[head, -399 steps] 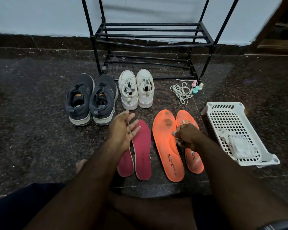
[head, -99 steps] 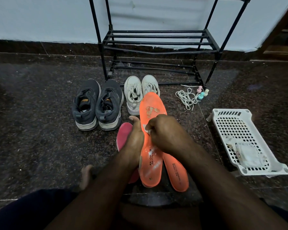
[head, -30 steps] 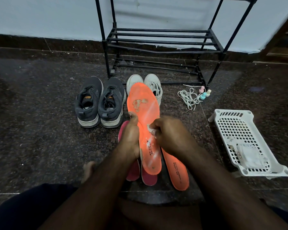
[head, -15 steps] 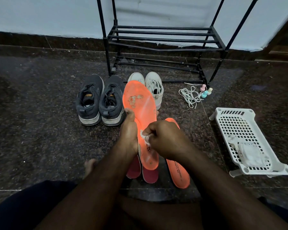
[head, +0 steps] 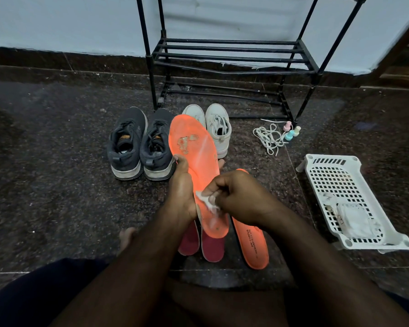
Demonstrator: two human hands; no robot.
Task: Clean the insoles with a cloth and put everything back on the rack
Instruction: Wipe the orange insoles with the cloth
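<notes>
**Orange insole mid-wipe, everything else waiting on the floor**

Against the wall, black rack (head: pixel 227 55), shelves bare, so nothing put back yet. On the floor before it, grey shoes (head: pixel 139 145) and white shoes (head: pixel 216 127), set in pairs, toes toward the rack, probably lined up for an easy return. To the right, white basket (head: pixel 347 199) with a pale packet inside, within reach of the right arm; contents unreadable. Near the rack's foot, loose laces (head: pixel 268 138) and small pastel bottles (head: pixel 291 133), labels too small to read.

Raised at centre, orange insole (head: pixel 196 161), toe up and top face toward the camera, likely tilted so its scuffed patch shows. Left hand (head: pixel 181 192) clamped on its left edge, thumb over the front, steadying it. Right hand (head: pixel 239 197) with fingers curled together, pinching a white cloth (head: pixel 207 201) against the heel end. Flat below, second orange insole (head: pixel 253 241), printed "CAMPUS MEMORYTECH LITE", and two pink insoles (head: pixel 203 244) side by side, seemingly still awaiting the cloth.
</notes>
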